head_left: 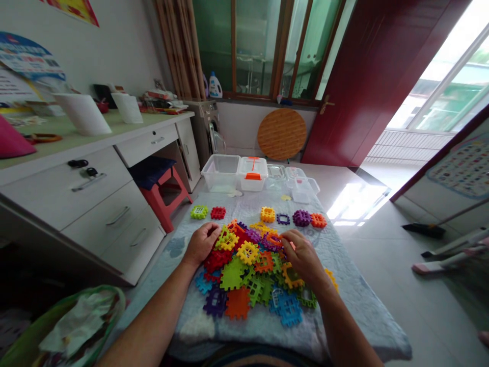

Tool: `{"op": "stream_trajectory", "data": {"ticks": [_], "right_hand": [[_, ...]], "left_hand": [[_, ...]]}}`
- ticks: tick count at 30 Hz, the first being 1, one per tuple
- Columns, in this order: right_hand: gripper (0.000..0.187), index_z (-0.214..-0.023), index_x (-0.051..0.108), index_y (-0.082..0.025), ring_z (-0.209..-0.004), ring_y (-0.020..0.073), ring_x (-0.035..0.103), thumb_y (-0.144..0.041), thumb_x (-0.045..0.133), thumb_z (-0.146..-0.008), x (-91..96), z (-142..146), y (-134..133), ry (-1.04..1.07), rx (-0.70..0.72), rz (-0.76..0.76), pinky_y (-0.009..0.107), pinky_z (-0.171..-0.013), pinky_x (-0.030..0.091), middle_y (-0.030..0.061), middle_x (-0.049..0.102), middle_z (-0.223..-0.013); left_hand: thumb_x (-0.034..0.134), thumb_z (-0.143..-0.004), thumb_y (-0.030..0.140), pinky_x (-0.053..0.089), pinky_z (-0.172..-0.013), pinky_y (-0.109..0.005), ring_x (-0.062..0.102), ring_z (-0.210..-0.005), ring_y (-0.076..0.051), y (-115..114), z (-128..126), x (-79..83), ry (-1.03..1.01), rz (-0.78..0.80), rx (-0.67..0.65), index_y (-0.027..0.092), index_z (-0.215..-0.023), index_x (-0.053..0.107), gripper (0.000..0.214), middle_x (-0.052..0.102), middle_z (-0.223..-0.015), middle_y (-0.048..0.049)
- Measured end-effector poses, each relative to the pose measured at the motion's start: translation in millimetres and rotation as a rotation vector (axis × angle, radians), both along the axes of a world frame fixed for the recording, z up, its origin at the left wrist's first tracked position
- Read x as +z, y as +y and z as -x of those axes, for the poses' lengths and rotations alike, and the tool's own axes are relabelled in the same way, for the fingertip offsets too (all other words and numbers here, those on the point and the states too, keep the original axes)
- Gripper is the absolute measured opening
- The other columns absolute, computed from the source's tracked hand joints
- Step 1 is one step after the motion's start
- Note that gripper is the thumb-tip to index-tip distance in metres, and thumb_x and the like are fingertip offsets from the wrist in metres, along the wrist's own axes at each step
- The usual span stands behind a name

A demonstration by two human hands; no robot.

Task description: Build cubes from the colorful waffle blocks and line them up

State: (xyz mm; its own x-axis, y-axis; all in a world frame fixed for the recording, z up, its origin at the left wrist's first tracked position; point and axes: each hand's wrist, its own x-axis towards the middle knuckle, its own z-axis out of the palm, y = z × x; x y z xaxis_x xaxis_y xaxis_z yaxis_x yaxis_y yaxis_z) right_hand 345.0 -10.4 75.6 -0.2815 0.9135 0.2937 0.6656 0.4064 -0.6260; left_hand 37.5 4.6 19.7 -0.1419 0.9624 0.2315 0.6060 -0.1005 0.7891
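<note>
A heap of colourful interlocking plastic tiles with notched edges lies in the middle of the cloth-covered table. At the heap's left edge is my left hand (202,242), its fingers curled together beside a yellow-green tile (221,240); whatever its fingertips hold is hidden. My right hand (303,255) reaches over the heap's right side, thumb and fingers closed on an orange tile (274,238). Between the hands lie a yellow tile (248,253) and a plain green tile (233,273). Nearer me are an orange tile (237,303), a dark purple tile (216,302) and a blue tile (289,308).
Behind the heap, a row holds a green block (199,212), red block (218,213), yellow block (268,214), dark blue frame (283,219), purple block (301,218) and orange block (318,220). Clear plastic boxes (221,176) stand at the table's far end. A red stool (162,201) is left.
</note>
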Motion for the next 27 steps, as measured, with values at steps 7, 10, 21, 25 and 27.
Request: {"op": "stream_trajectory", "data": {"ticks": [7,10,21,25,27], "right_hand": [[0.031,-0.101,0.058,-0.018,-0.060,0.0160,0.055,-0.042,0.050,-0.084,-15.8,-41,20,0.421,-0.229,0.195,0.029,-0.063,0.045,-0.0015,0.058,-0.064],[0.028,-0.091,0.059,-0.018,-0.056,0.0150,0.052,-0.042,0.052,-0.079,-27.6,-52,27,0.437,-0.227,0.258,0.028,-0.059,0.044,-0.0024,0.056,-0.060],[0.017,-0.073,0.061,-0.021,-0.069,0.0188,0.059,-0.028,0.047,-0.078,-45.4,-49,32,-0.081,-0.414,0.178,0.028,-0.064,0.038,0.0029,0.065,-0.070],[0.015,-0.076,0.062,-0.019,-0.079,0.0203,0.060,-0.023,0.048,-0.076,-45.0,-48,31,-0.189,-0.385,0.162,0.029,-0.071,0.040,0.0064,0.067,-0.081],[0.017,-0.082,0.064,-0.018,-0.081,0.0207,0.061,-0.024,0.049,-0.077,-44.2,-46,31,-0.189,-0.366,0.174,0.029,-0.072,0.041,0.0073,0.068,-0.084]], "left_hand": [[0.047,-0.086,0.048,0.047,-0.077,-0.027,0.063,-0.080,-0.019,2,2,-4.4,0.027,0.013,-0.021,0.020,-0.084,0.063,0.033,0.068,-0.082,-0.0014],[0.046,-0.086,0.048,0.046,-0.077,-0.027,0.063,-0.081,-0.019,3,3,-5.7,0.038,0.017,-0.024,0.020,-0.084,0.063,0.033,0.068,-0.082,-0.0011],[0.047,-0.086,0.050,0.046,-0.077,-0.027,0.062,-0.082,-0.019,3,4,-6.5,0.040,0.037,-0.019,0.020,-0.086,0.063,0.034,0.068,-0.085,-0.0010],[0.047,-0.086,0.050,0.045,-0.078,-0.027,0.062,-0.082,-0.019,3,4,-6.6,0.047,0.036,-0.025,0.020,-0.086,0.063,0.034,0.068,-0.085,-0.0009],[0.047,-0.086,0.050,0.045,-0.078,-0.027,0.062,-0.083,-0.019,4,3,-6.8,0.049,0.035,-0.023,0.020,-0.086,0.063,0.034,0.068,-0.085,-0.0007]]}}
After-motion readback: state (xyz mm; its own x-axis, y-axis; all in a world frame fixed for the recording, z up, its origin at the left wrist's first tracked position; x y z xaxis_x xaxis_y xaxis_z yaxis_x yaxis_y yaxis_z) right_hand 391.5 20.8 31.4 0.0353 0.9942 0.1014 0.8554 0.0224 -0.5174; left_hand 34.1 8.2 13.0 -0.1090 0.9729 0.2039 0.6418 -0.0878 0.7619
